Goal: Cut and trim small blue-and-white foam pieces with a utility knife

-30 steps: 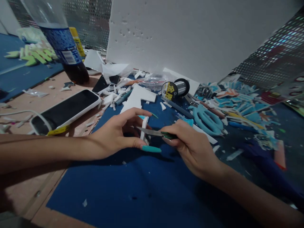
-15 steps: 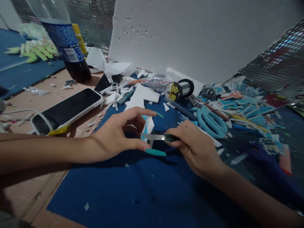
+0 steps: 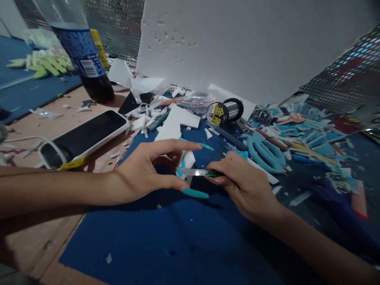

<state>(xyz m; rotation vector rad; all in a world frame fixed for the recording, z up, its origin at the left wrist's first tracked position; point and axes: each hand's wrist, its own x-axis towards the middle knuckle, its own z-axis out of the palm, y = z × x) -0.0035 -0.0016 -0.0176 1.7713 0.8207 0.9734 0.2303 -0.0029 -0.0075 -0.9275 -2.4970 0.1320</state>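
Note:
My left hand (image 3: 148,170) pinches a small white and teal foam piece (image 3: 186,160) between thumb and fingers, just above the blue mat (image 3: 166,233). My right hand (image 3: 243,186) grips a craft knife (image 3: 197,172) by its green handle. The bare blade points left and meets the foam piece near my left thumb. Both hands hover over the middle of the mat.
A phone (image 3: 81,136) lies at the left, a dark soda bottle (image 3: 84,59) behind it. Teal scissors (image 3: 263,150), a wire spool (image 3: 225,111) and many foam scraps (image 3: 299,126) lie to the right. A big white foam board (image 3: 252,43) stands at the back.
The foam piece has turned in my left hand, from edge-on to showing more of its face. My left index finger has stretched further right. The knife blade stays against the piece.

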